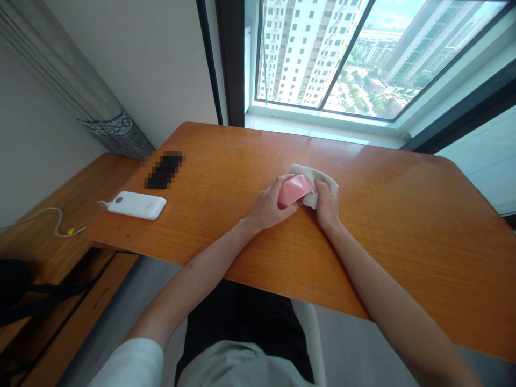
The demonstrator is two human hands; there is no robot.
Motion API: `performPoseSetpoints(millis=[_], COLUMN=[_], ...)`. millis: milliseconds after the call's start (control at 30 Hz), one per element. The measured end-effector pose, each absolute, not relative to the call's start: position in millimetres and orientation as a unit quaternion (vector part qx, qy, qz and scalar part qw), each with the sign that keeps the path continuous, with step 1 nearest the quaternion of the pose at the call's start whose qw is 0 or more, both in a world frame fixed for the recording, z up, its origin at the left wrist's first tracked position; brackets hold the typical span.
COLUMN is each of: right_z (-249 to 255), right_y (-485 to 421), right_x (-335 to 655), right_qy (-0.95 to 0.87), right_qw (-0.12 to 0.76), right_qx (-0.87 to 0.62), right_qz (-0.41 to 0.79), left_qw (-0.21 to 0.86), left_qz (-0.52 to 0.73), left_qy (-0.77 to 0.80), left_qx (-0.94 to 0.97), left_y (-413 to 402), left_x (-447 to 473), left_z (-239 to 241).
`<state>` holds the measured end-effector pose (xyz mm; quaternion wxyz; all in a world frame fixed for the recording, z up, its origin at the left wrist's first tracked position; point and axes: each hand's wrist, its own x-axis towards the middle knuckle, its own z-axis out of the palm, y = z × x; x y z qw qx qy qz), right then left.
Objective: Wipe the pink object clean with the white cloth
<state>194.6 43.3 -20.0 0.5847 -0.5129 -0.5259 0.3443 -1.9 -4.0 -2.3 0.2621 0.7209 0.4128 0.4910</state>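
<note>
Gripping a small glossy pink bowl (293, 191) in my left hand (269, 207), fingers curled round it, I press a cream cloth (318, 183) against it with my closed right hand (327, 207), mid-way across the orange wooden table (403, 226).

Inspector: Where does the grip sit?

Clerk: On the table (403, 226), mid-surface. The left hand (269, 207) holds the bowl (294, 191); the right hand (327, 207) is just right of it, on the cloth (322, 180) behind the bowl.

Inspector: Surroundings?

Clerk: A power bank (137, 205) lies well left of the grip, its cable (56, 223) trailing further left. The window (363, 54) stands behind.
</note>
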Motion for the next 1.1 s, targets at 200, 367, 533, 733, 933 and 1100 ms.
performPoseSetpoints(millis=[200,367,533,733,933,1100], right_z=[-14.6,-10.1,-7.7,-9.3,-8.8,-8.5], right_y=[37.9,36.2,35.1,35.1,32.1,23.4], right_x=[191.7,189.6,188.7,190.3,188.5,184.9], right_qy=[-0.522,-0.520,-0.521,-0.518,-0.539,-0.621], right_qw=[0.577,0.573,0.572,0.571,0.571,0.567], right_qx=[-0.528,-0.533,-0.533,-0.534,-0.531,-0.495], right_qz=[0.340,0.344,0.342,0.347,0.320,0.219], left_qw=[0.258,0.255,0.252,0.254,0.257,0.257], left_qz=[0.490,0.489,0.492,0.491,0.495,0.499], left_qy=[0.413,0.417,0.417,0.419,0.413,0.405], left_qx=[0.722,0.722,0.721,0.720,0.720,0.722], left_y=[-3.7,-4.1,-4.3,-3.5,-3.1,-3.3], left_x=[-2.1,-2.1,-1.8,-1.6,-2.0,-2.7], left_z=[-2.4,-2.3,-1.8,-2.4,-3.2,-2.6])
